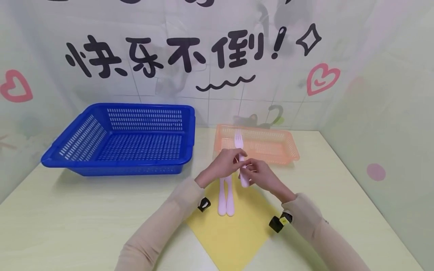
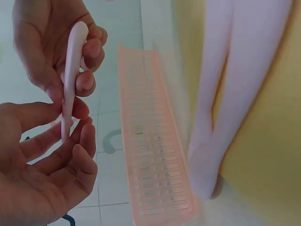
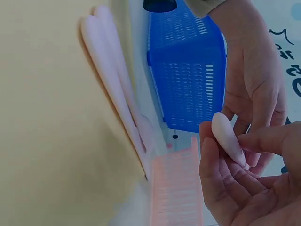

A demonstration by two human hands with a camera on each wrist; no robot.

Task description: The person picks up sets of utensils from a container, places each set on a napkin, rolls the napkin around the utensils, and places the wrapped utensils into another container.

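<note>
A pale pink fork is held up over the yellow sheet on the table, tines pointing away; the left hand pinches it near the neck, the right hand its handle. Both grips look fingertip-light on smooth plastic, so the fork could twist or slip if one hand let go too early. Dropped, it might knock apart the two utensils lying just below. A low sleeve brushing the sheet could also drag it askew.
</note>
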